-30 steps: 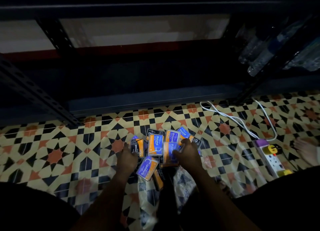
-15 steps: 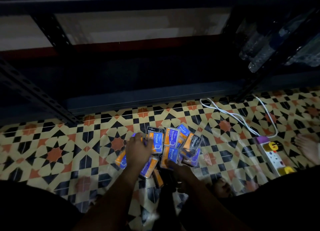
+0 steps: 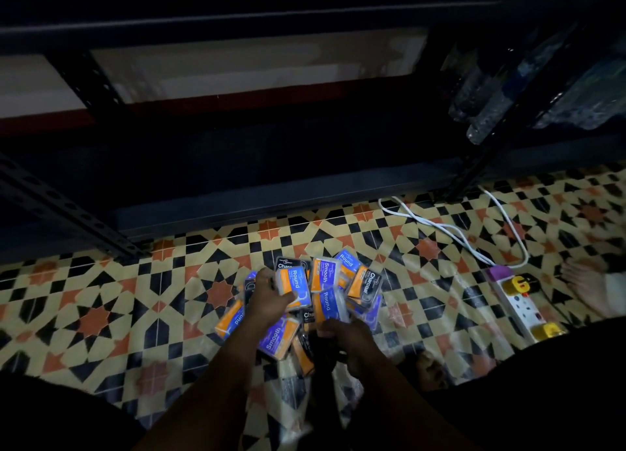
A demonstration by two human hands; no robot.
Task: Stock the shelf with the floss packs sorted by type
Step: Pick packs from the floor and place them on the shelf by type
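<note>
Several floss packs lie in a heap on the patterned floor, orange and blue or black, labelled Round, Smooth and Charcoal. My left hand reaches into the heap's left side and grips a blue Round pack, thumb across its lower end. My right hand sits at the heap's near edge with fingers curled on the mouth of a clear plastic bag; the dim light blurs that grip. The dark metal shelf stands just beyond the heap, its lowest level in shadow.
A white cable runs to a power strip on the floor at the right. Plastic bottles sit on the neighbouring shelf, upper right. A bare foot shows at the right edge, and another foot near my right arm.
My right hand drew back from the top of the heap to its near edge. My left hand moved up and right into the heap and took hold of a Round pack.
</note>
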